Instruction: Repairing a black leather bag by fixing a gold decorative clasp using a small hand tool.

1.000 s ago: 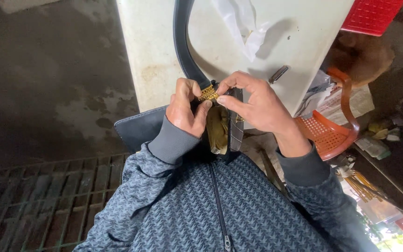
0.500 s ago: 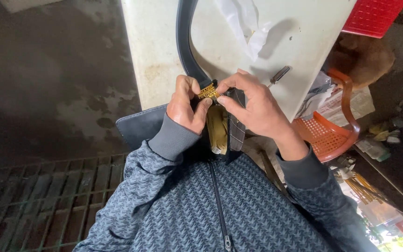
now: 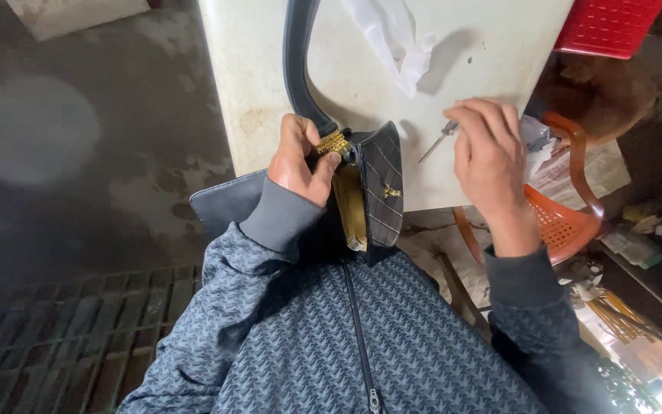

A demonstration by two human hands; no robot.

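Handbag (image 3: 381,180) gripped left; right lifts screwdriver (image 3: 437,142).

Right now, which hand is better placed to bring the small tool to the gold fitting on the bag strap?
Probably the right hand: it is at the small tool on the table. The left hand is pinching the gold fitting.

red crate (image 3: 611,27), orange plastic chair (image 3: 561,222), floor grate (image 3: 55,337)
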